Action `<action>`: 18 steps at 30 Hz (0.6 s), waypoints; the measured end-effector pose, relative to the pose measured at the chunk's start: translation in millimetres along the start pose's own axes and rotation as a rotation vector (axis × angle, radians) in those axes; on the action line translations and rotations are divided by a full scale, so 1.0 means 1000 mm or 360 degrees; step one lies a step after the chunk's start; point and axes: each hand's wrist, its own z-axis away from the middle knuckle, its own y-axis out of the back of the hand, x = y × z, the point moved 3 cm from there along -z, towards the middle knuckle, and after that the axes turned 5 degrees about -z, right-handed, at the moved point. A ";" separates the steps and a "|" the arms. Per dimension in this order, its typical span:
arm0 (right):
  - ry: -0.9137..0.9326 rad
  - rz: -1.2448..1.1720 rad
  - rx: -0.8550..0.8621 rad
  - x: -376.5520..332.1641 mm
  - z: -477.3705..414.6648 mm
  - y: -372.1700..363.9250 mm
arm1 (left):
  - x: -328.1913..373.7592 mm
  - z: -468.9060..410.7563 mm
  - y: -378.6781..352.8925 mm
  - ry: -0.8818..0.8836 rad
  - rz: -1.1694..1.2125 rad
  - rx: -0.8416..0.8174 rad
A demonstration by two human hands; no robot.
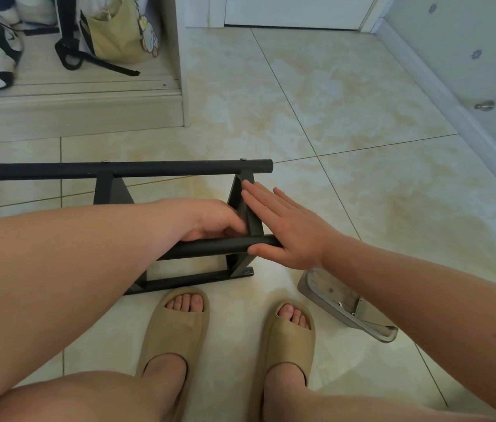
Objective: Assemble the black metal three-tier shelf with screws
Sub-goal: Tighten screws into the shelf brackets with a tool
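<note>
The black metal shelf frame (118, 170) lies on its side on the tiled floor in front of my feet. Its far round pole runs left to right, with two screw heads showing on top. A nearer round pole (210, 248) crosses under my hands. My left hand (213, 220) curls round this near pole beside a flat black panel (243, 208). My right hand (286, 226) lies flat with straight fingers against the panel's outer side, and its thumb touches the pole's end.
A clear plastic tray (341, 306) with small metal parts lies on the floor at the right, beside my right forearm. A low wooden cabinet (73, 111) with shoes and a bag stands at the back left. A wall runs along the right.
</note>
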 end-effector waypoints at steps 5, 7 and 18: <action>-0.0007 -0.0007 -0.0001 0.000 0.000 0.000 | 0.000 0.002 -0.001 0.0056 0.0109 -0.0074; -0.0004 -0.0004 0.0000 -0.001 0.000 0.000 | -0.002 0.003 -0.001 0.0145 0.0101 -0.0067; -0.0014 -0.0004 -0.0006 -0.001 0.001 0.000 | 0.000 0.001 -0.002 0.0045 0.0017 -0.0025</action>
